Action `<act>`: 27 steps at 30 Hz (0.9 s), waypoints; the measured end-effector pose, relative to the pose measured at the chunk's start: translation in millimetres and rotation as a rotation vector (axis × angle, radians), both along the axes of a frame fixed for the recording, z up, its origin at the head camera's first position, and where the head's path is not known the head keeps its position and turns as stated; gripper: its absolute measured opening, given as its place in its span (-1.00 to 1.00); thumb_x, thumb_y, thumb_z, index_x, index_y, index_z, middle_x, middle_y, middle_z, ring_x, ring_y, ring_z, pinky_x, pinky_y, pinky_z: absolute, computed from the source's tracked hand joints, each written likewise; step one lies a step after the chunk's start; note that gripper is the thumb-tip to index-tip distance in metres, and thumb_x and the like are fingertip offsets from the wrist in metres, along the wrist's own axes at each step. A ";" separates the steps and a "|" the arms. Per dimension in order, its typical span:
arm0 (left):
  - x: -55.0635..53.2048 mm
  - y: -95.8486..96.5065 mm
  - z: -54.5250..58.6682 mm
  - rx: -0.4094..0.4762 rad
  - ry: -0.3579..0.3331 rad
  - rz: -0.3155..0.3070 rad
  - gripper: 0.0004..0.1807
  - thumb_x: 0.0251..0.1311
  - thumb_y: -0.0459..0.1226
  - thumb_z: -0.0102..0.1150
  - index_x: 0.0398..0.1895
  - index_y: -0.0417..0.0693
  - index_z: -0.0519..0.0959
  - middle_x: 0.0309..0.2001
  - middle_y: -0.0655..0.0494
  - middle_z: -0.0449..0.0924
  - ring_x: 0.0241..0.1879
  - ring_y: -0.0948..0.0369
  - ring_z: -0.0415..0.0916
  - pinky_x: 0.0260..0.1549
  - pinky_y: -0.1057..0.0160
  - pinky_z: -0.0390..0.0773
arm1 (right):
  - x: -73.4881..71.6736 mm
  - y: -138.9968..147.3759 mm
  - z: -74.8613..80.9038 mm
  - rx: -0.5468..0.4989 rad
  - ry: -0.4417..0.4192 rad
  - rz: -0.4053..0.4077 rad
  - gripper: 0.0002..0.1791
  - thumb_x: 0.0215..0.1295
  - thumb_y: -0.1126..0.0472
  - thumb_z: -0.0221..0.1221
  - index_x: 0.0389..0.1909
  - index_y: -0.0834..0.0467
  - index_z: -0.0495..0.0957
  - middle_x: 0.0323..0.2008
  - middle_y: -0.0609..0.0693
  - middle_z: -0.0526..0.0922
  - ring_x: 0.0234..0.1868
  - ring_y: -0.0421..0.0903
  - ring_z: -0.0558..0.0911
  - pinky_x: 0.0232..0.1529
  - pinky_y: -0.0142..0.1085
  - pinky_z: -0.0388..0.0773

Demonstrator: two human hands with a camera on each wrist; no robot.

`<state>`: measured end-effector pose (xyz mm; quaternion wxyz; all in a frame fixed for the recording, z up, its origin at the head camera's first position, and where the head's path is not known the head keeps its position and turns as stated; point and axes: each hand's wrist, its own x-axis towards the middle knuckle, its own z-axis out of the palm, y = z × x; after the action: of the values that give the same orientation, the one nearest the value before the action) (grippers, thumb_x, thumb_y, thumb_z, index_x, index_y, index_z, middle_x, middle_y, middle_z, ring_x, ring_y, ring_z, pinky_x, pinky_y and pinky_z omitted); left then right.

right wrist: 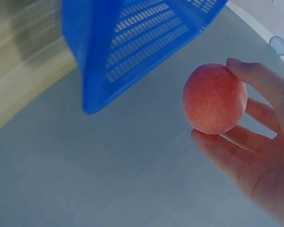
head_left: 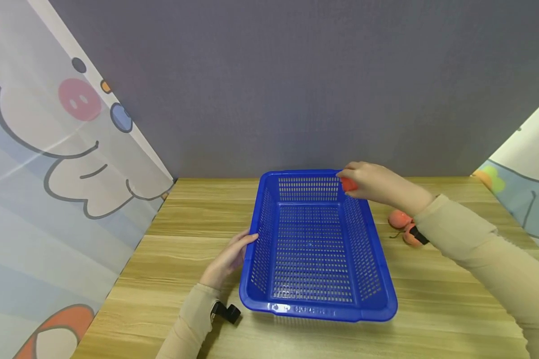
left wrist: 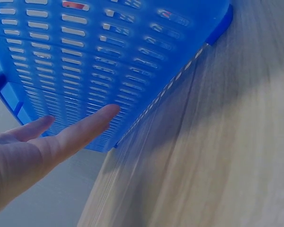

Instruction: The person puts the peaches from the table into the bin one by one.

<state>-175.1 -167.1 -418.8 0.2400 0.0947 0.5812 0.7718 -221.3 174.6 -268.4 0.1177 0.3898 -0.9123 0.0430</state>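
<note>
A blue plastic basket [head_left: 316, 311] with slotted walls stands on the wooden table, and its inside shows only the bare slotted floor. At its left rim is my left hand [head_left: 229, 254], thumb over the edge and fingers against the outer wall; the left wrist view shows these fingers [left wrist: 80, 132] nearly straight along the slots. Over the back right corner of the basket, my right hand [head_left: 370, 184] holds a round red peach [right wrist: 215, 98] between thumb and fingertips. In the right wrist view the peach is apart from the basket wall.
Two more round reddish fruits [head_left: 400, 219] lie on the table right of the basket, partly hidden by my right wrist and its black strap. A grey panel [head_left: 296, 89] rises behind the table [head_left: 197, 214]. Cartoon-printed curtains [head_left: 40, 199] hang on both sides.
</note>
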 end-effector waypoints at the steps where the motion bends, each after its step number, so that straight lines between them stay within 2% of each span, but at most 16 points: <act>1: 0.0 0.0 0.1 0.001 0.001 -0.001 -0.44 0.25 -0.29 -0.19 0.24 -0.42 0.03 -0.27 0.09 0.56 -0.34 0.24 0.55 -0.34 0.27 0.57 | -2.3 -4.4 0.5 0.004 -0.003 -0.001 -0.60 -0.10 0.31 0.29 -0.17 0.35 0.51 -0.25 0.22 0.52 -0.24 0.13 0.54 -0.27 -0.07 0.52; 7: -0.3 0.2 0.6 0.010 -0.003 -0.006 -0.46 0.26 -0.31 -0.21 0.24 -0.41 0.02 -0.26 0.07 0.56 -0.34 0.23 0.56 -0.32 0.27 0.57 | -13.0 -31.1 2.1 0.029 -0.022 -0.016 -0.62 -0.10 0.31 0.25 -0.17 0.30 0.53 -0.28 0.17 0.53 -0.28 0.09 0.54 -0.31 -0.09 0.53; 10: -1.2 -0.2 -1.2 0.007 0.006 -0.011 -0.46 0.26 -0.30 -0.20 0.24 -0.42 0.03 -0.27 0.08 0.57 -0.34 0.24 0.56 -0.32 0.27 0.57 | -16.6 -42.8 0.8 0.026 -0.024 0.007 -0.66 -0.10 0.32 0.24 -0.20 0.30 0.54 -0.33 0.15 0.53 -0.33 0.06 0.53 -0.33 -0.13 0.53; 16: -2.6 -0.1 -2.9 -0.007 -0.002 -0.009 -0.46 0.26 -0.28 -0.18 0.24 -0.39 0.04 -0.26 0.08 0.56 -0.35 0.24 0.56 -0.32 0.27 0.56 | -30.5 -61.2 -12.0 0.015 -0.039 0.050 -0.69 -0.12 0.29 0.25 -0.26 0.27 0.54 -0.42 0.11 0.50 -0.40 0.02 0.51 -0.39 -0.16 0.51; 19: -2.7 0.2 -2.5 -0.007 -0.007 -0.008 -0.46 0.27 -0.28 -0.19 0.25 -0.38 0.04 -0.26 0.08 0.56 -0.35 0.23 0.56 -0.31 0.26 0.56 | -34.4 -71.4 -18.7 0.040 -0.074 0.039 -0.70 -0.11 0.29 0.24 -0.26 0.27 0.54 -0.43 0.11 0.50 -0.40 0.02 0.51 -0.36 -0.16 0.51; 20: -2.7 0.3 -2.5 -0.005 -0.009 -0.007 -0.46 0.27 -0.29 -0.19 0.25 -0.38 0.04 -0.26 0.08 0.56 -0.35 0.23 0.55 -0.31 0.26 0.56 | -31.6 -76.3 -17.0 0.053 -0.096 0.028 -0.72 -0.11 0.32 0.22 -0.28 0.29 0.54 -0.44 0.11 0.51 -0.41 0.03 0.51 -0.35 -0.15 0.51; 24: -2.6 1.1 -1.8 -0.003 -0.011 -0.003 -0.46 0.27 -0.28 -0.19 0.25 -0.38 0.04 -0.27 0.08 0.56 -0.35 0.24 0.55 -0.32 0.26 0.56 | -34.8 -88.8 -25.4 0.083 -0.111 0.019 -0.80 -0.11 0.34 0.22 -0.38 0.26 0.52 -0.52 0.05 0.48 -0.47 -0.02 0.46 -0.39 -0.19 0.47; 27: -2.7 1.1 -1.8 -0.003 -0.008 -0.001 -0.46 0.27 -0.29 -0.20 0.25 -0.38 0.04 -0.27 0.08 0.56 -0.35 0.24 0.55 -0.32 0.26 0.57 | -37.7 -98.3 -29.7 0.092 -0.148 0.000 -0.76 -0.09 0.32 0.23 -0.31 0.26 0.54 -0.47 0.04 0.51 -0.42 -0.05 0.48 -0.35 -0.22 0.49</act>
<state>-177.8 -166.0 -420.5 0.2430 0.0917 0.5813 0.7711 -259.1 76.3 -298.1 0.0319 0.3908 -0.9194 0.0298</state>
